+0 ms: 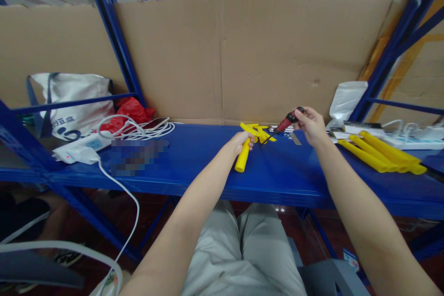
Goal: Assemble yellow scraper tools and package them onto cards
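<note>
My left hand [243, 141] is closed round a yellow tube-shaped handle [242, 161], whose round end points down toward the table's front edge. In my right hand [310, 124] is a red and black screwdriver [286, 122], gripped near the top of its handle. Its dark shaft slants down and left, the tip close to small yellow pieces [257, 128] just beyond my left hand. I cannot tell whether the tip touches anything. A small flat metal plate [296, 139] lies on the blue table beneath my right hand.
Several yellow tubes [381, 151] lie at the right on the blue table [201, 148]. White cables [152, 132], a power strip [92, 142], a red plastic bag [130, 112] and a cloth bag [78, 101] occupy the left. Cardboard [270, 51] walls off the back, between blue posts [116, 32].
</note>
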`<state>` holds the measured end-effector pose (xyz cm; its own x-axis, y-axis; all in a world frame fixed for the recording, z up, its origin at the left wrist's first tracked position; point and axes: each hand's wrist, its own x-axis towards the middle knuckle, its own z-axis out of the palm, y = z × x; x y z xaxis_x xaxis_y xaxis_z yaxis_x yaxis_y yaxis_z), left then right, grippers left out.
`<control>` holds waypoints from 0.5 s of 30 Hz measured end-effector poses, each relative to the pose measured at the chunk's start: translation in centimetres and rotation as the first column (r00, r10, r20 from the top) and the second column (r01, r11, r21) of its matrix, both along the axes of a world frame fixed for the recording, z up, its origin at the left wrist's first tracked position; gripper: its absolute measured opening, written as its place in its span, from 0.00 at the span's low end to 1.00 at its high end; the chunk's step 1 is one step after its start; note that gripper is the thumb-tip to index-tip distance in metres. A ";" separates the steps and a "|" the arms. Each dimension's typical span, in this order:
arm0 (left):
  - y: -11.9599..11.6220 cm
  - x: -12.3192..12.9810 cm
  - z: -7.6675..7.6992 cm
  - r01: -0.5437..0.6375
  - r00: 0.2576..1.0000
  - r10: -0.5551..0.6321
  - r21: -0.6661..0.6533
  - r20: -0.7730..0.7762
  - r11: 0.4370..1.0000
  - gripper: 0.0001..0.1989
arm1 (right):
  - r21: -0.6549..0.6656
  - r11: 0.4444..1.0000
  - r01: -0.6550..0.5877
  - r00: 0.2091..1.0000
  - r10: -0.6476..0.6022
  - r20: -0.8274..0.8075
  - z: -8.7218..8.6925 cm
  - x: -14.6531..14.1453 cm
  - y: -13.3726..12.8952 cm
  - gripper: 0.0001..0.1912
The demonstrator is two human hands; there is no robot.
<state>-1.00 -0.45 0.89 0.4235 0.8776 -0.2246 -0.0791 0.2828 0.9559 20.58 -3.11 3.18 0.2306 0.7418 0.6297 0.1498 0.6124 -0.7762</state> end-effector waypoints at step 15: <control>1.3 -0.2 -0.9 0.136 0.991 -0.135 0.032 -0.014 0.990 0.06 | 0.074 0.997 0.035 0.972 -0.017 -0.236 0.1 1.7 0.6 0.21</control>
